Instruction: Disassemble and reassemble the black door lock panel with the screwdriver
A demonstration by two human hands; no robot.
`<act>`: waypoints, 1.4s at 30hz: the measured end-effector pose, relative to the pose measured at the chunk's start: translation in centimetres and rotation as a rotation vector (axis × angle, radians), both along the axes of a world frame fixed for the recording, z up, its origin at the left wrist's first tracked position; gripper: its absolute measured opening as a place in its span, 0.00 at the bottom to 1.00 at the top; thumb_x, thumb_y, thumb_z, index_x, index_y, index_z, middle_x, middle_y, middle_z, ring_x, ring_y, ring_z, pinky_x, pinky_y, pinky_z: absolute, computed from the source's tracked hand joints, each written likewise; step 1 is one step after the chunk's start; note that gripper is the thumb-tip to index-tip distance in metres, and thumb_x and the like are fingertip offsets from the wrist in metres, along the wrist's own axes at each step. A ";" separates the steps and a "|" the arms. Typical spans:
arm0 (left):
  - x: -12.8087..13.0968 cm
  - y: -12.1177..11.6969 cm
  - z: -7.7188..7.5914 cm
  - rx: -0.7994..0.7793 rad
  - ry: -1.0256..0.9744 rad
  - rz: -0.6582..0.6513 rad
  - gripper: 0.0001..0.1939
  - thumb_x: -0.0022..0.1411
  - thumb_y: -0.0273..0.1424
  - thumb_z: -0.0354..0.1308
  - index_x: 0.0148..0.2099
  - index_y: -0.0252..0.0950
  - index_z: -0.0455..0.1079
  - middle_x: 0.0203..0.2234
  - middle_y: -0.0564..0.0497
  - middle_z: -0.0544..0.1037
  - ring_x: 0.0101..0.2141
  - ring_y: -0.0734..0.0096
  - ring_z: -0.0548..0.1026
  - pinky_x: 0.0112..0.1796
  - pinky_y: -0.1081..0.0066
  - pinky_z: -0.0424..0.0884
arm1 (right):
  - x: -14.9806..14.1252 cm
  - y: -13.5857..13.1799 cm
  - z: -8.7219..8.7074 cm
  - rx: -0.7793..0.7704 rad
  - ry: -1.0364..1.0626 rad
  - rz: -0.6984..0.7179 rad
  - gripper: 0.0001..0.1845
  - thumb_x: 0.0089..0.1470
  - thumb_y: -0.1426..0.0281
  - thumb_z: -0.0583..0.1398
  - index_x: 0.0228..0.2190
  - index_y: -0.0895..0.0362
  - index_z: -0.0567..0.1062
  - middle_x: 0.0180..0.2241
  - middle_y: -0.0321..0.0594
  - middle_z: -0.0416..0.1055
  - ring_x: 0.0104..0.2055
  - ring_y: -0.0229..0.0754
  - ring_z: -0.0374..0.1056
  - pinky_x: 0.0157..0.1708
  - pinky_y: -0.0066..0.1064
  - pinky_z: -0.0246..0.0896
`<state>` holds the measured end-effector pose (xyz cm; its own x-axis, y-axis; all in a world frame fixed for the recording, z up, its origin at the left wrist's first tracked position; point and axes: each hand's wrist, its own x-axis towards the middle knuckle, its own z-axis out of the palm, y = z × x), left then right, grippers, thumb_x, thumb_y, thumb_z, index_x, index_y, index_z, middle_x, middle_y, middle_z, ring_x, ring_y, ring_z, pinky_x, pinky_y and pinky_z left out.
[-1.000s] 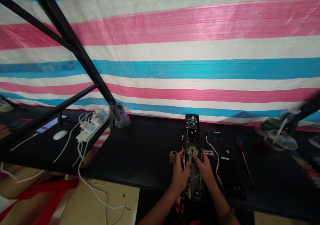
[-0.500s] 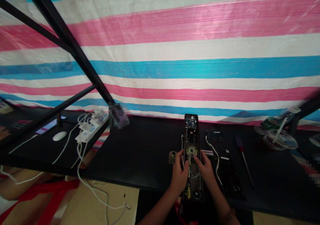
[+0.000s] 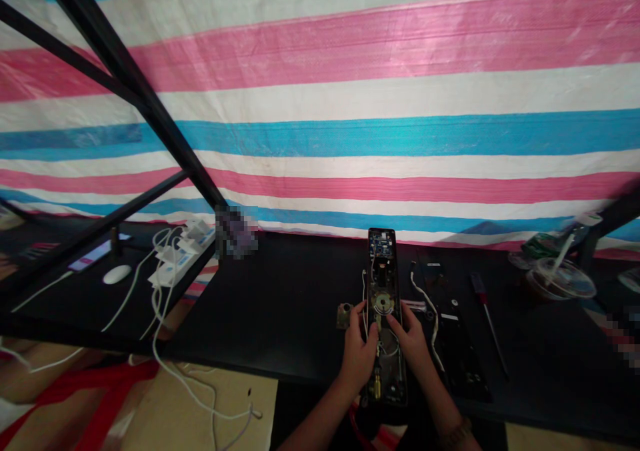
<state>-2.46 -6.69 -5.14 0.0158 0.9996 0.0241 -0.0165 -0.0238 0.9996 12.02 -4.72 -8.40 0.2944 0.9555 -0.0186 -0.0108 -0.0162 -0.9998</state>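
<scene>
Still pinching door lock (image 3: 383, 284) on desk (image 3: 280, 304) w/ L hand (image 3: 357, 357) & R hand (image 3: 413, 344), grips tight; barely shifted vs. earlier.

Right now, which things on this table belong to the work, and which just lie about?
Part of the work: the left hand and right hand on the opened electronic door lock, the black cover plate, the white wire, the small metal part, the red-handled screwdriver.
Just lying about: the white computer mouse, the power strip, the plastic cup with straw.
</scene>
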 end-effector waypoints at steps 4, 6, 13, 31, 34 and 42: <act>0.0 0.0 0.0 -0.005 -0.005 0.017 0.22 0.65 0.32 0.58 0.61 0.39 0.64 0.52 0.43 0.76 0.52 0.57 0.76 0.56 0.56 0.67 | 0.1 0.0 -0.3 0.008 -0.024 -0.009 0.33 0.44 0.47 0.68 0.46 0.56 0.78 0.48 0.52 0.79 0.51 0.60 0.75 0.56 0.55 0.67; 0.0 0.0 -0.1 -0.001 0.003 0.024 0.22 0.65 0.32 0.58 0.61 0.39 0.64 0.53 0.43 0.76 0.52 0.57 0.75 0.56 0.56 0.67 | 0.1 0.0 -0.6 0.012 -0.036 -0.006 0.33 0.43 0.48 0.69 0.46 0.56 0.78 0.48 0.51 0.79 0.52 0.60 0.75 0.55 0.54 0.67; -0.1 0.1 0.2 -0.004 0.022 0.013 0.23 0.65 0.31 0.57 0.61 0.38 0.63 0.51 0.42 0.77 0.51 0.57 0.76 0.55 0.55 0.67 | 0.2 0.0 -0.9 -0.001 -0.005 -0.005 0.33 0.43 0.51 0.70 0.48 0.56 0.77 0.50 0.51 0.78 0.54 0.60 0.74 0.58 0.56 0.64; 0.0 0.0 0.4 -0.015 0.000 0.018 0.23 0.64 0.32 0.59 0.61 0.39 0.64 0.51 0.42 0.78 0.51 0.56 0.77 0.55 0.55 0.69 | 0.5 -0.2 -1.9 -0.029 0.028 0.002 0.35 0.42 0.55 0.70 0.52 0.57 0.75 0.54 0.52 0.75 0.58 0.61 0.70 0.62 0.58 0.58; 0.0 0.0 0.3 -0.013 0.002 0.021 0.23 0.64 0.32 0.59 0.61 0.38 0.63 0.51 0.42 0.78 0.51 0.56 0.77 0.55 0.55 0.69 | 0.4 -0.2 -1.7 -0.031 0.028 0.015 0.36 0.43 0.54 0.70 0.51 0.57 0.75 0.54 0.53 0.75 0.58 0.60 0.70 0.61 0.57 0.59; -0.1 0.0 -0.2 -0.004 0.014 0.024 0.23 0.65 0.31 0.59 0.61 0.39 0.64 0.51 0.43 0.77 0.51 0.57 0.76 0.55 0.56 0.68 | 0.4 -0.1 -1.9 -0.038 0.024 0.000 0.36 0.41 0.54 0.70 0.51 0.57 0.76 0.53 0.52 0.77 0.56 0.60 0.72 0.59 0.57 0.62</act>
